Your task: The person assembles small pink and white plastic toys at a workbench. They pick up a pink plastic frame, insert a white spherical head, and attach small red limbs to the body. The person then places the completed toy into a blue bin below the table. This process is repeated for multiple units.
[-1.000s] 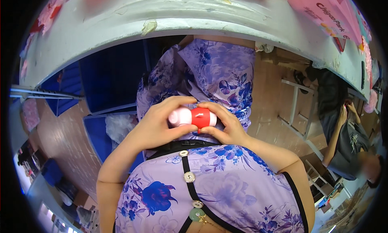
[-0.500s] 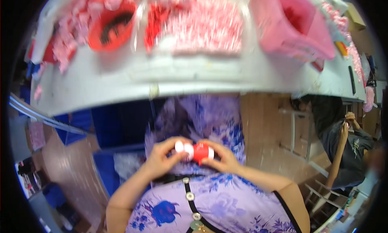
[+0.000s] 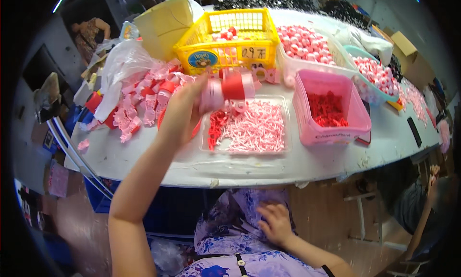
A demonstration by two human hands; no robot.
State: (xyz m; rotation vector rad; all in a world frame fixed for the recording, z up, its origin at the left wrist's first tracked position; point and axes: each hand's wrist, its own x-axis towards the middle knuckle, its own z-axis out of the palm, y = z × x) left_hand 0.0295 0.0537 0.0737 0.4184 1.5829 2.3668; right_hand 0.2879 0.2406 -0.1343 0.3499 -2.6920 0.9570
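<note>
Head view looks down over a pale worktable [image 3: 158, 164] whose near edge curves across the middle of the picture, with a bare strip of top running along that edge from left to right. Behind that strip the surface is crowded: a shallow clear tray [image 3: 249, 128] of pink and red small parts sits in the centre, a pink tub [image 3: 331, 109] holding red pieces stands just right of it, a yellow basket [image 3: 225, 39] sits behind, and a heap of pink and red plastic pieces [image 3: 144, 104] lies to the left beside a crumpled clear bag [image 3: 122, 61]. Further right, a clear bin [image 3: 307, 44] and a teal-rimmed bowl [image 3: 379, 75] are full of small pink and white pieces.

Motion blur smears the raised arm, so the exact finger placing is hard to read. The far table end and the right side bend away into the dark rim.

The left hand [image 3: 180, 113] is lifted above the table, fingers curled round the end of a pink and red cylindrical toy part [image 3: 230, 89], which sticks out to the right of the hand, over the far edge of the clear tray. The right hand [image 3: 276, 224] lies below the table edge, flat and loosely spread on the flowered purple cloth [image 3: 230, 219] of the lap, holding nothing
</note>
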